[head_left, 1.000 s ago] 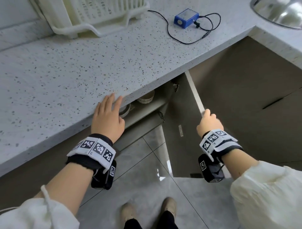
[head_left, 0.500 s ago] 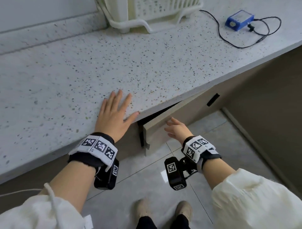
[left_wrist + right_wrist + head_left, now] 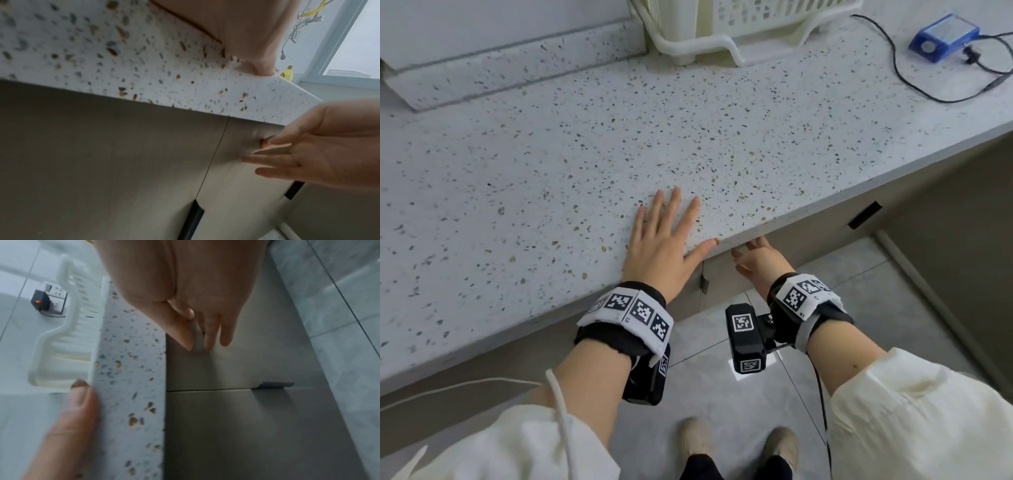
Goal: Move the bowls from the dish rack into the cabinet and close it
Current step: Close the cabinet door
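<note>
The grey cabinet door (image 3: pixel 242 170) under the speckled counter (image 3: pixel 585 171) stands flush with its neighbour; no bowl shows in any view. My right hand (image 3: pixel 753 260) reaches under the counter edge, its straight fingers (image 3: pixel 273 157) pressing flat on the door's upper part. My left hand (image 3: pixel 664 236) lies flat and spread on the counter near its front edge, thumb (image 3: pixel 82 395) at the lip. The cream dish rack (image 3: pixel 750 31) stands at the back of the counter, and the part in view holds nothing.
A blue box (image 3: pixel 941 36) with a black cable (image 3: pixel 914 82) lies at the counter's back right. Dark slot handles (image 3: pixel 191 220) mark the cabinet doors. A wall socket with a black plug (image 3: pixel 41 302) sits behind the rack. My shoes (image 3: pixel 736 442) stand on grey floor tiles.
The right hand swung the cabinet door from wide open to shut, and the bowls inside went out of sight. The left hand stayed on the counter, fingers spreading.
</note>
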Motion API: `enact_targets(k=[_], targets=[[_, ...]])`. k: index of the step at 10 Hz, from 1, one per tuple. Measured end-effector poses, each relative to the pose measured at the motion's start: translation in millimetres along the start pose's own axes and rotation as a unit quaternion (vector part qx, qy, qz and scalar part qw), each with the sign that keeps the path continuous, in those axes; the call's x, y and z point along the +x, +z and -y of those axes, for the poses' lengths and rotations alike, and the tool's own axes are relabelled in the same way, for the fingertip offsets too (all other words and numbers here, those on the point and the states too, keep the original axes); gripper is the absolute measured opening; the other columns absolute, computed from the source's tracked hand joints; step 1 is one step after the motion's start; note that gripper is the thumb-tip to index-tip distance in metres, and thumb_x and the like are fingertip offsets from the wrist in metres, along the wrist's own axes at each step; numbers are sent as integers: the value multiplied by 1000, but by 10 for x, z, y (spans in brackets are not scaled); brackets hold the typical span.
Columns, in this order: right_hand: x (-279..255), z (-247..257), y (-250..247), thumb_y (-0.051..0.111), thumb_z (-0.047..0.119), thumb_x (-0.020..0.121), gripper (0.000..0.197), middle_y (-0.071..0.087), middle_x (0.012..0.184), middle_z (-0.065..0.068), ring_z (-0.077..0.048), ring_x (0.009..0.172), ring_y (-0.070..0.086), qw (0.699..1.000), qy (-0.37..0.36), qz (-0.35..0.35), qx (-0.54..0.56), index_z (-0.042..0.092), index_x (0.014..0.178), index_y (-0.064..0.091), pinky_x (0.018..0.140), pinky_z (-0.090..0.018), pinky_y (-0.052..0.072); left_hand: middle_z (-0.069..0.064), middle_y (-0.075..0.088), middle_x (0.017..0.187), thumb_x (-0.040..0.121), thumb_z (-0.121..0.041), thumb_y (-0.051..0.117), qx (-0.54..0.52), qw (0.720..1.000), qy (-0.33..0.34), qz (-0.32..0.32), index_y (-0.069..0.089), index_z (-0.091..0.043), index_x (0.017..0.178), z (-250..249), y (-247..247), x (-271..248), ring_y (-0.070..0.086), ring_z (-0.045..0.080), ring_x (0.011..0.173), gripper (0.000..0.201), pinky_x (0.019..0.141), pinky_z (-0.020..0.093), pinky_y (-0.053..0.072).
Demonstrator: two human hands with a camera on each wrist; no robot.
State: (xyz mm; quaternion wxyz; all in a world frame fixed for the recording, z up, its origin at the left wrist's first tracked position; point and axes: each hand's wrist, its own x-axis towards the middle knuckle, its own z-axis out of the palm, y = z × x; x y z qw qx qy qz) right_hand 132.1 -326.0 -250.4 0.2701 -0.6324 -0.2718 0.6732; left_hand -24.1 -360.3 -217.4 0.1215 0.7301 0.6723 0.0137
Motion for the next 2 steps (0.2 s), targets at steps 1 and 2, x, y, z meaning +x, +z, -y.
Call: enact_targets(k=[1,2], targets=[[-68,-45,-109,33,-18,86,80,28,155,-2,-25,135,41,1000,-7,18,-24,26,150,13,112,-37,31,0,-11,160,86,-62,16,6,1000,5,-4,-5,-31,147,5,-5,29,-13,19,147,72,118,38,-9],[-160,-72,-270,43,-7,88,65,45,145,-10,-26,127,50,995,-17,35,-87,15,147,28,108,-37,38,0,-11,160,86,-62,17,4,1000,-4,-1,-4,-31,147,-3,-18,14,-13,19,147,72,119,39,-8]])
